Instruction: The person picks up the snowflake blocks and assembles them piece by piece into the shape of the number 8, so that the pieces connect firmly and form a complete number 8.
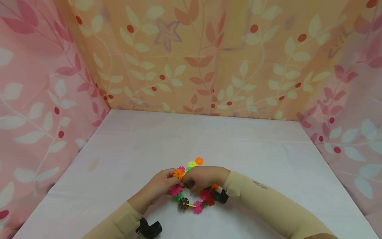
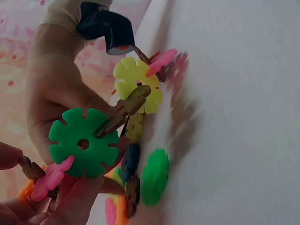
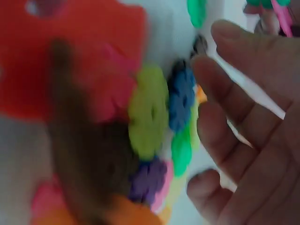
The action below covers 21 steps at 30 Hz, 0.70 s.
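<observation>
A chain of slotted plastic flower discs [image 1: 197,207] in many colours lies in a rough ring on the white table. At the ring's left side, my left hand [image 1: 162,184] pinches part of the chain. Close up in the left wrist view, its fingertips are at a pink disc [image 2: 47,180] joined to a large green disc [image 2: 84,140]. My right hand [image 1: 206,176] reaches over the ring beside it; in the right wrist view its fingers [image 3: 229,136] are loosely bent with nothing seen between them. A yellow-green disc [image 3: 149,112] and a blue disc [image 3: 182,96] stand near them.
The white tabletop [image 1: 149,139] spreads around the ring. Patterned cloth walls [image 1: 185,66] enclose it at the back and both sides. Black wrist devices [image 1: 150,229] sit under the sleeves. A red shape [image 3: 70,61], blurred, fills the right wrist view's upper left.
</observation>
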Motion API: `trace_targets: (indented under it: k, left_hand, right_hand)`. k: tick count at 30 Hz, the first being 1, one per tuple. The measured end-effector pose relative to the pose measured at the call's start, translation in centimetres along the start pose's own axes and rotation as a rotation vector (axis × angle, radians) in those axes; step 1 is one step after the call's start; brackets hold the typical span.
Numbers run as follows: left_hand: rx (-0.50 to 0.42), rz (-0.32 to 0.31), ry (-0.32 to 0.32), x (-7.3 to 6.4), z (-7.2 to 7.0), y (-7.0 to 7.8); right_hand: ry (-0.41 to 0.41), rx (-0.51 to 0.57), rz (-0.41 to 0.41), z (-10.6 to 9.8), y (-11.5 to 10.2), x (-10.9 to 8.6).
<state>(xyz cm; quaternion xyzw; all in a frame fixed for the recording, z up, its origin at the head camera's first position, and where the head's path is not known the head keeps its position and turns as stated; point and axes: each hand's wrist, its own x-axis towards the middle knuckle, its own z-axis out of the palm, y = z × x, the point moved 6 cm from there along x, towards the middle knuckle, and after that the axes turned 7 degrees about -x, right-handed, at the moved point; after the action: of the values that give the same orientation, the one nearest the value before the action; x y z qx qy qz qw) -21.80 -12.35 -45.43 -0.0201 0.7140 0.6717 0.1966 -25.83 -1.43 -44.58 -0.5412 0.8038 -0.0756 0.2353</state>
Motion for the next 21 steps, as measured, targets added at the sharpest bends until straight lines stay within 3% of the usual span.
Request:
trace_targets:
  k: [6,12,21]
  left_hand:
    - [-0.021,0.000,0.041,-0.5,-1.5,-0.3]
    - [-0.025,-0.005,0.054,-0.8,-2.5,-0.5]
    - [-0.063,-0.006,0.011,-0.7,-2.4,-0.4]
  right_hand:
    - [-0.009,0.003,0.102,1.0,-1.0,1.8]
    - [0.017,-0.091,0.169,1.4,-2.1,3.1]
    - [0.020,-0.081,0.149,1.5,-1.2,2.7]
